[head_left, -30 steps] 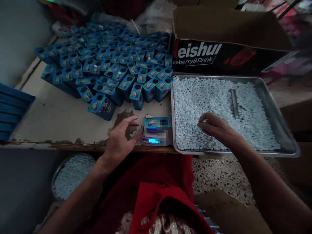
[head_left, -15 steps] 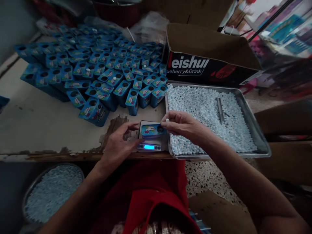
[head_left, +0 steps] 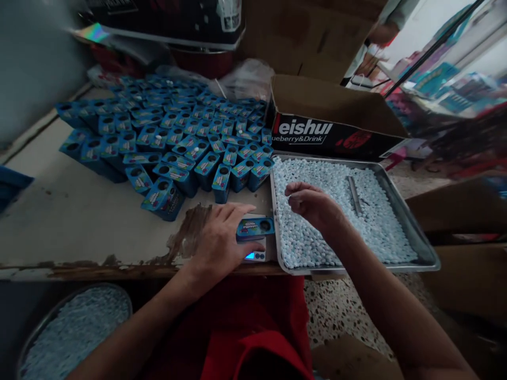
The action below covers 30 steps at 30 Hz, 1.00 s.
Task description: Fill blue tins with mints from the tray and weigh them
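Note:
A blue tin [head_left: 253, 227] with a round dark hole rests on a small digital scale [head_left: 259, 255], whose display is lit blue. My left hand [head_left: 222, 235] is around the tin's left end, its fingers behind and thumb in front, apart in a wide curve; whether it touches the tin is unclear. Over the metal tray [head_left: 425, 253] of small pale blue and white pellets [head_left: 317, 237], my right hand [head_left: 309, 203] hovers with its fingertips pressed together. What they hold, if anything, cannot be made out. Many similar blue tins [head_left: 206, 163] stand behind the scale.
Behind the tray is an open black carton [head_left: 317, 129]. A flat metal strip [head_left: 355, 195] lies on the pellets. At the lower left, below the worn table edge [head_left: 130, 272], sits a round container of pellets [head_left: 79, 327]. Part of another person [head_left: 384, 32] shows at the upper right.
My right hand has moved away from the tin's hole to above the tray, and the white pellet in its fingers no longer shows. My left hand has moved in around the tin. The view has shifted.

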Available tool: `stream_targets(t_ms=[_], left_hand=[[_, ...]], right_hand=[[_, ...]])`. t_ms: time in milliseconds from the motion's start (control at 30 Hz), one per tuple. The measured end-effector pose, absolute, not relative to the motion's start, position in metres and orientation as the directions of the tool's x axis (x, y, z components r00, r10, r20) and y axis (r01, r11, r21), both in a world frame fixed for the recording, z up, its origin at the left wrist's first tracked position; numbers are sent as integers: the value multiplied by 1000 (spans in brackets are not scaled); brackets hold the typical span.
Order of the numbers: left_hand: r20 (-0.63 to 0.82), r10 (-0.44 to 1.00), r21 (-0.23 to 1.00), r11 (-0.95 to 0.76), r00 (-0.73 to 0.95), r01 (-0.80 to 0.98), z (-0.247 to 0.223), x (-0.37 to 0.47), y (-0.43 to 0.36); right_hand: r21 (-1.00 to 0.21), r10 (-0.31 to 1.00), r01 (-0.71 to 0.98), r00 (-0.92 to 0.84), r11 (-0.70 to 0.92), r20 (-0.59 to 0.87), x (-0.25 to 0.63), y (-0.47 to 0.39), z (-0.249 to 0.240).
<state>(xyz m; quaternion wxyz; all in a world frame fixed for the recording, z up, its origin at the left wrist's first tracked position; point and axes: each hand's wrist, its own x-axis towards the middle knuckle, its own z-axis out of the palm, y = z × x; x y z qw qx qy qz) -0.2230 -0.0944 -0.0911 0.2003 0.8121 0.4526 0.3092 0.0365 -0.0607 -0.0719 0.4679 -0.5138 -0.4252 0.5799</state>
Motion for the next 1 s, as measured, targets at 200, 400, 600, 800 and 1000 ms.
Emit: stream_targets(t_ms=[200,400,600,800,1000], left_hand=[[231,844,534,-525,483,663,-85,-215,-84],[155,810,574,-540,565,616,-84,-209,-77],[195,801,559,-565,566,607,-92,-202,-81],[357,816,520,-577,454,629,-57,-281,-100],[479,878,240,-141,9,960,14,-454,-39]], right_hand=[[-638,971,736,-119,226,206,40,15,-87],[-115,956,953,-265,280,125,32,36,-90],[-194,947,945,-214,263,241,22,-25,-64],[-223,976,964,-105,148,192,-2,-107,-51],[-264,973,941,-179,213,147,-20,-149,-90]])
